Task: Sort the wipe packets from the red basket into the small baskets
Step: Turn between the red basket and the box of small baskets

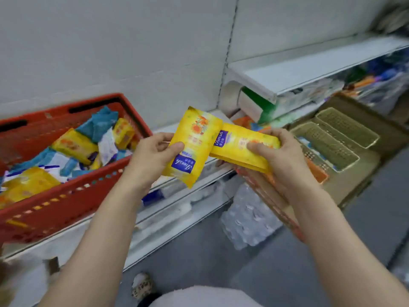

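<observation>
My left hand [152, 155] grips a yellow wipe packet [194, 138] with a blue label, held upright in the middle of the view. Beside it, my right hand [276, 156] holds a stack of two or three yellow wipe packets [239, 144] lying flat, thumb pressed on top. The two lots touch at their edges. The red basket [66, 204] stands on the shelf at left, holding several yellow, blue and white packets. Small olive-green baskets [327, 147] and an orange small basket [319, 173] sit in a cardboard tray at right.
A white shelf [309, 65] juts out at upper right with green-and-white boxes under it. A plastic-wrapped pack of bottles [247, 218] lies on the grey floor below. The lower shelf edge [177, 209] runs diagonally beneath my arms.
</observation>
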`<action>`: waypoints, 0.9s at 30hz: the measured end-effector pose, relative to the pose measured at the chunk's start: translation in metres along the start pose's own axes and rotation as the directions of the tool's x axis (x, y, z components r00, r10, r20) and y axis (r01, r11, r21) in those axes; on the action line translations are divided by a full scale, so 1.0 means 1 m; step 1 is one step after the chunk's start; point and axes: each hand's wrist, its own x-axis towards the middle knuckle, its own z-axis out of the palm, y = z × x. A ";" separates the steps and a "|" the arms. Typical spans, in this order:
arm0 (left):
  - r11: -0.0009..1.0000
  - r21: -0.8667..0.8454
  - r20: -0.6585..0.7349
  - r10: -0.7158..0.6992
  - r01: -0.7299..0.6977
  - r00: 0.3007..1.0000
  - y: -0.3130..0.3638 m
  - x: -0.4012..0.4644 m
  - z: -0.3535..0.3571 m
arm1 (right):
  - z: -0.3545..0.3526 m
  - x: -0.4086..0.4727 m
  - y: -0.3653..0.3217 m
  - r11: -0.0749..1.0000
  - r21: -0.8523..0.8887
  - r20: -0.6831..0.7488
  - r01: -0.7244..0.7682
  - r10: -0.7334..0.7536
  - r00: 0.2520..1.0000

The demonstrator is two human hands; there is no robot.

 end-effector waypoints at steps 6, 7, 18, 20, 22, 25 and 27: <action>0.998 -0.006 0.099 -0.058 0.059 0.993 -0.019 -0.033 0.165 | -0.166 -0.020 0.037 0.992 -0.106 -0.179 -0.065 0.046 0.983; 0.998 0.000 0.105 -0.067 0.067 0.992 -0.022 -0.036 0.187 | -0.188 -0.020 0.044 0.991 -0.109 -0.194 -0.079 0.057 0.979; 0.981 0.113 0.012 -0.160 0.158 0.987 -0.050 0.029 0.313 | -0.300 0.070 0.089 0.967 -0.151 -0.199 -0.206 0.174 0.964; 0.977 0.127 0.005 -0.172 0.170 0.985 -0.057 0.060 0.331 | -0.312 0.105 0.089 0.959 -0.185 -0.203 -0.216 0.178 0.963; 0.970 0.133 -0.022 -0.200 0.201 0.980 -0.064 0.087 0.346 | -0.322 0.142 0.089 0.945 -0.248 -0.197 -0.214 0.167 0.966; 0.956 0.131 -0.071 -0.255 0.262 0.964 -0.071 0.121 0.365 | -0.334 0.199 0.097 0.906 -0.355 -0.163 -0.230 0.182 0.970; 0.944 0.144 -0.094 -0.285 0.297 0.954 -0.072 0.138 0.372 | -0.336 0.235 0.107 0.865 -0.444 -0.120 -0.232 0.200 0.972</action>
